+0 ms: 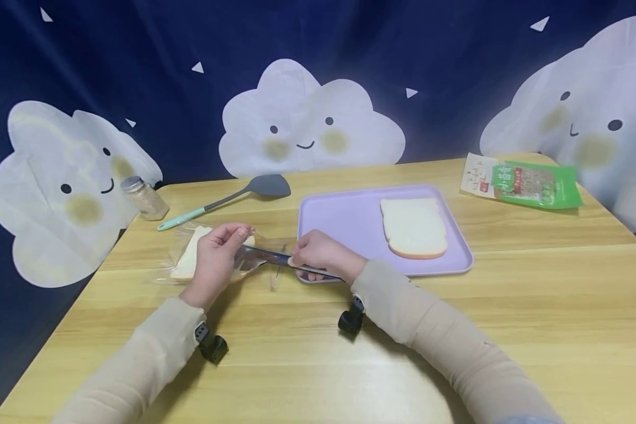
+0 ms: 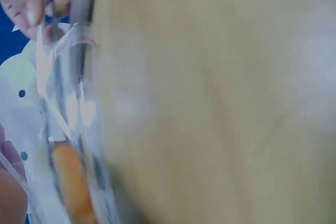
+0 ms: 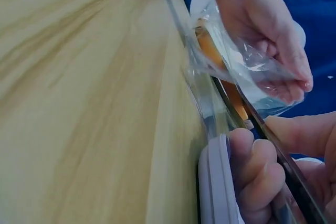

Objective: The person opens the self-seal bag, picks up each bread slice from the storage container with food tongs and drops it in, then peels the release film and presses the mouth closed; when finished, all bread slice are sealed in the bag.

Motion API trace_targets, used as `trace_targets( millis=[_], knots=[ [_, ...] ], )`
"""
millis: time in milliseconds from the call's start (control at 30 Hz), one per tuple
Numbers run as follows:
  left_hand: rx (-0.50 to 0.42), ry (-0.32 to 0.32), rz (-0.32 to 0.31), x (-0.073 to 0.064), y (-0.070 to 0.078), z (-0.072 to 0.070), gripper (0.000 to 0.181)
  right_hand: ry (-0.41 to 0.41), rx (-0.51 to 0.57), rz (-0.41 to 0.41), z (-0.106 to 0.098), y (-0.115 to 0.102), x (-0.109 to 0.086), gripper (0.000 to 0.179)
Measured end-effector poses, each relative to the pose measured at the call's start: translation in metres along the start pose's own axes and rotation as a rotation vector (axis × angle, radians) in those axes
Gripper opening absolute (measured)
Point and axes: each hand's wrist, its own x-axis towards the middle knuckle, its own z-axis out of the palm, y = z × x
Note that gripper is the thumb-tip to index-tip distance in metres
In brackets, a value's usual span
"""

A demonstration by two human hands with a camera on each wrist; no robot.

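Observation:
My left hand [image 1: 216,254] pinches the edge of a clear plastic bag [image 3: 257,59] at its mouth. Inside the bag is white sliced bread [image 1: 189,257] with a brown crust [image 2: 73,179], partly covered by that hand. My right hand [image 1: 324,254] grips metal tongs [image 1: 277,258], its fingers curled round both arms. The tongs reach left into the bag's mouth, alongside the bread; film and fingers hide their tips. Just behind the right hand lies a lilac tray [image 1: 344,221], with one slice of bread [image 1: 414,228] flat on its right half.
A grey turner [image 1: 268,185] with a mint handle lies behind the bag. At the back left stands a spice jar [image 1: 146,199] with a grey lid. A green seasoning packet [image 1: 546,184] overlaps a white packet [image 1: 476,176] at the back right. A cloud-print curtain [image 1: 445,70] hangs behind the table.

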Motion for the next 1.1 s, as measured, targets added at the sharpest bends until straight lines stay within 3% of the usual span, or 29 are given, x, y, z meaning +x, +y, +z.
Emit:
trace_targets(
  millis=[200, 367, 667, 900, 1100],
  knots=[
    [0.085, 0.022, 0.031, 0.006, 0.008, -0.005, 0.022, 0.047, -0.111, -0.012, 0.004, -0.002, -0.001, 0.011],
    [0.19, -0.009, 0.072, 0.01, 0.007, -0.011, 0.019, 0.03, -0.078, -0.014, -0.001, 0.0, -0.003, 0.009],
    [0.415, -0.17, 0.104, 0.005, 0.001, -0.029, 0.019, -0.002, 0.001, 0.008, -0.009, 0.008, -0.007, 0.013],
    [0.408, -0.351, 0.034, 0.004, -0.005, -0.042, 0.029, -0.026, 0.107, 0.04, -0.013, 0.01, -0.008, 0.024],
    [0.476, -0.439, 0.033, 0.005, -0.005, -0.044, 0.039, -0.06, 0.152, 0.034, -0.015, 0.009, -0.008, 0.025]
  ],
)
